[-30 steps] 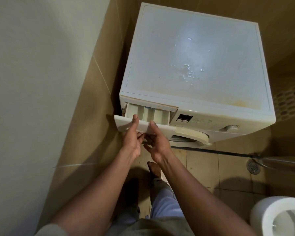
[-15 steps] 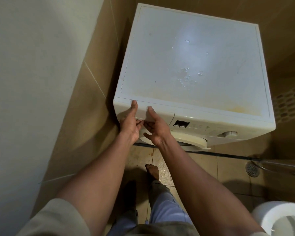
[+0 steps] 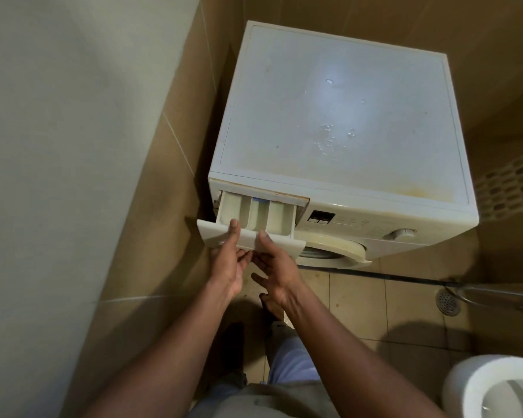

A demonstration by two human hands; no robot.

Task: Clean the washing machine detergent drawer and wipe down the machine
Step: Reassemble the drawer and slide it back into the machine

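Whereas 0.5 s earlier the drawer [image 3: 254, 218] sat flush in the machine [image 3: 338, 86], it stood pulled partway out at the front's top-left corner, 3 compartments showing. L hand [image 3: 227, 263] & R hand [image 3: 277, 268] both gripped its front panel, thumbs on top, fingers curled underneath. Water drops [image 3: 329, 137] lay on machine's top.

Dim, warm light (wide-angle edge distortion)
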